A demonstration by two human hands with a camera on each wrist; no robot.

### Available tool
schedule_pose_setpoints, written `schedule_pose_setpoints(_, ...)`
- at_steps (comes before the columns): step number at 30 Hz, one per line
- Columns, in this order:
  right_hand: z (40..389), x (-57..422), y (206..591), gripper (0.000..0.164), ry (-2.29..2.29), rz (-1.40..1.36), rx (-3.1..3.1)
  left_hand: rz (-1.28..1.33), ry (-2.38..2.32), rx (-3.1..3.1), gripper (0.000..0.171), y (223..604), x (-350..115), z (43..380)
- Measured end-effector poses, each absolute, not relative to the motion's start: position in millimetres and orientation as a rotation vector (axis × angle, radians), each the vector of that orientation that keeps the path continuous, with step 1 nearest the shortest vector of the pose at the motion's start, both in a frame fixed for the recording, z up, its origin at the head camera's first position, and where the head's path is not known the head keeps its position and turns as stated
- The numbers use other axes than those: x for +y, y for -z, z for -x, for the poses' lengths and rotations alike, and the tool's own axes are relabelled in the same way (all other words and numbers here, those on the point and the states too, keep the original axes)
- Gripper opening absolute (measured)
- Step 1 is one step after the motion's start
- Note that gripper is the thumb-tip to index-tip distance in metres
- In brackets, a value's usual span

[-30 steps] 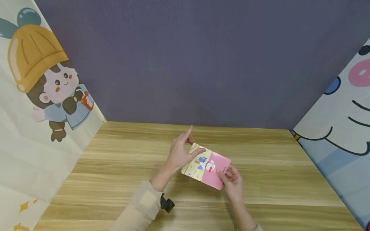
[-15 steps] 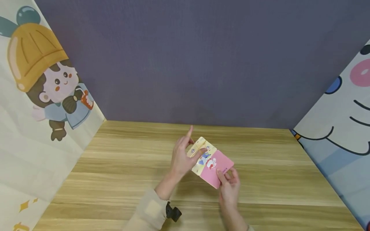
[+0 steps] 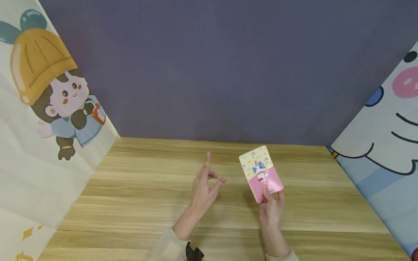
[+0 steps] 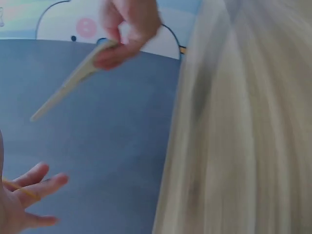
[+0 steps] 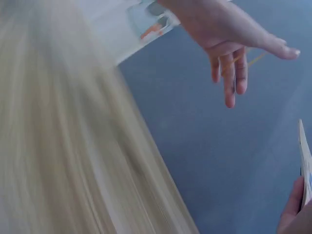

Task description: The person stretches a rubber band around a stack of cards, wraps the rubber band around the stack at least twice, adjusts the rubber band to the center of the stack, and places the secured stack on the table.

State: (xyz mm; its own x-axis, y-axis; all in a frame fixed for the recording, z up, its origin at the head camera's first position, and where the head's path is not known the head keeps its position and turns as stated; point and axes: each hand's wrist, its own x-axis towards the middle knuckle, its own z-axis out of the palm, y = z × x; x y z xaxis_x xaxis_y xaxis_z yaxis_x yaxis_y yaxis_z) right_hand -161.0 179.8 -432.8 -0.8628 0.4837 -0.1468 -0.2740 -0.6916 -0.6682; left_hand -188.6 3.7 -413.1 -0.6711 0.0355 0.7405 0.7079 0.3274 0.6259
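- The flat, rectangular, yellow-and-pink booklet (image 3: pixel 261 173) lies right of the left hand (image 3: pixel 202 190), well apart, its long axis pointing away from the nearer right hand (image 3: pixel 271 211), which pinches its pink end.
- Left fingers spread, 1 thin orange band (image 4: pixel 29 193) across them.

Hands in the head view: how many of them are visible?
2: the left hand, above the wood-grain table with a yellow elastic band on it, and the right hand, farther right, holding the pink-and-yellow booklet.
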Motion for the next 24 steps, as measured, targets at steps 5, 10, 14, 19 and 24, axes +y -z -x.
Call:
schedule_pose_setpoints(5,157.8,183.6,424.9,0.027,-2.504,0.479,-1.094,0.71,1.741,-2.05,0.05,407.0,-4.6,180.7)
schedule_pose_setpoints(10,152.7,183.0,426.7,0.03,-2.488,0.492,-1.228,0.65,1.93,-2.043,0.043,387.7,-10.4,171.2)
schedule_pose_setpoints(14,149.7,181.8,429.0,0.031,-2.482,0.488,-1.273,0.572,1.985,-2.077,0.039,379.4,-13.4,164.9)
schedule_pose_setpoints(19,148.4,180.3,431.3,0.029,-2.478,0.465,-1.26,0.617,1.939,-2.042,0.041,382.8,-15.0,164.3)
schedule_pose_setpoints(24,148.0,179.2,431.5,0.028,-2.465,0.468,-1.261,0.621,1.998,-2.023,0.042,384.9,-16.8,164.2)
